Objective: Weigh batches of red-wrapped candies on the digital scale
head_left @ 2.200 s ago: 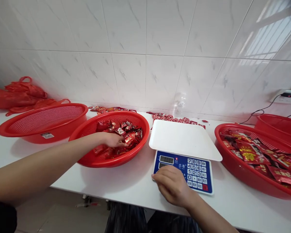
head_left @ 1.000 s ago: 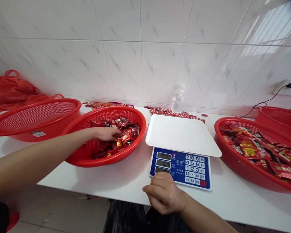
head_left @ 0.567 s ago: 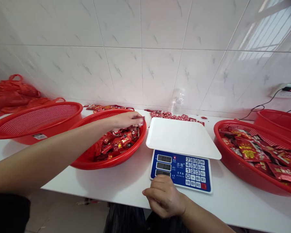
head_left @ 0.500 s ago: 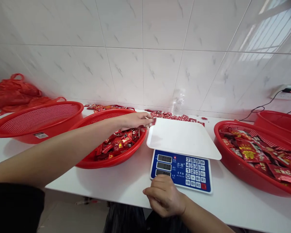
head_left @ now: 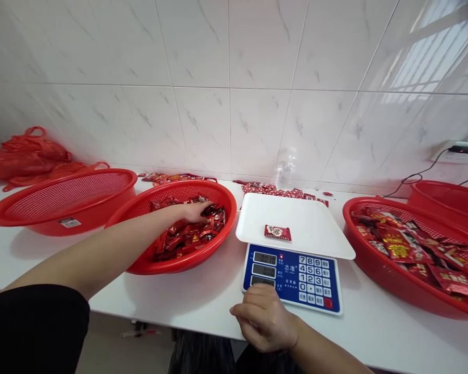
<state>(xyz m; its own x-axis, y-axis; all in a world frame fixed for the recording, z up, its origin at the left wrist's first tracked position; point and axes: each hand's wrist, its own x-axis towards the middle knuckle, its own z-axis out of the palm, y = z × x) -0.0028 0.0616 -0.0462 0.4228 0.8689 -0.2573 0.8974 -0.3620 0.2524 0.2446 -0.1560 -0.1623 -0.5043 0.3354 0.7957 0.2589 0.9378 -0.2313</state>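
Observation:
My left hand (head_left: 198, 212) reaches into a red basket (head_left: 175, 266) of wrapped candies (head_left: 187, 234). Its thumb and fingers look apart, with the tips partly hidden among the wrappers. One red packet (head_left: 277, 232) lies flat on the white pan (head_left: 296, 213) of a digital scale (head_left: 292, 280). The scale's upper display appears to read 0.010. My right hand (head_left: 263, 317) is curled into a fist at the scale's front edge, partly covering the lowest display; nothing shows in it.
Another red basket (head_left: 74, 208) stands at the left, with red plastic bags (head_left: 35, 156) behind it. Larger red packets (head_left: 405, 244) fill a basket (head_left: 398, 283) at the right. Loose small packets (head_left: 273, 190) and a clear bottle (head_left: 287, 169) are along the tiled wall.
My left hand has let go of a red packet, which now lies on the scale pan, and has moved back left into the candy basket. The upper display has changed from 0.000. My right hand stays put.

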